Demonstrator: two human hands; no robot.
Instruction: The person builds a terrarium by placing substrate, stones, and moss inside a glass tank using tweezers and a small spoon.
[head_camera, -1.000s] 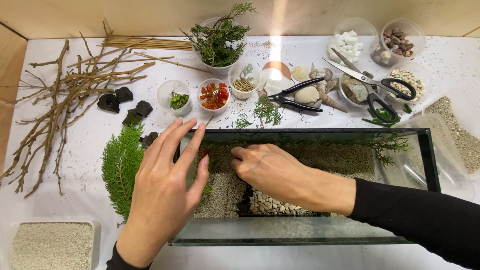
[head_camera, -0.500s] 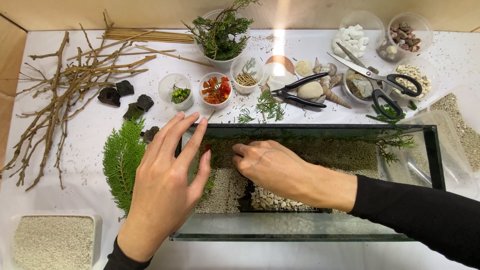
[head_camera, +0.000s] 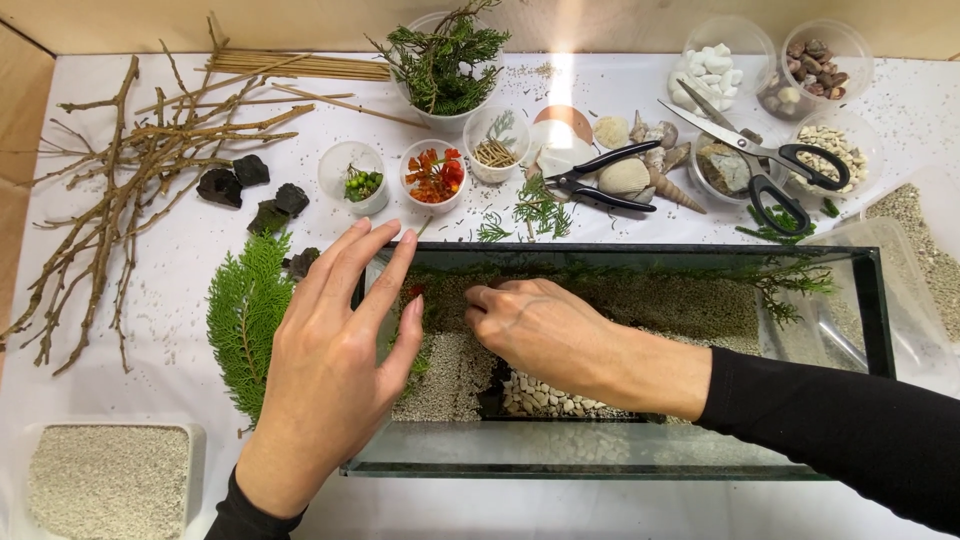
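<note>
Worked at a white table (head_camera: 600, 75) strewn with grit, over a long glass tank (head_camera: 620, 248) set across its middle. Had the tank floored by this point: dark gravel (head_camera: 680, 305) along the back, pale sand (head_camera: 450, 370) at the left front, a patch of white pebbles (head_camera: 545, 397) beside it, green sprigs along the rear wall. Laid out outside the glass, not yet placed: dry branches (head_camera: 130, 170) and a green frond (head_camera: 245, 315) to the left, a tray of sand (head_camera: 110, 480) at the near corner, scissors (head_camera: 760, 160), black pliers (head_camera: 600, 180), shells and small cups of stones and plant bits beyond. Held the left hand (head_camera: 335, 375) open, fingers spread, over the tank's left end. Reached the right hand (head_camera: 545, 335) inside, fingers curled down onto the gravel near the back left; could not tell whether gripping anything.
</note>
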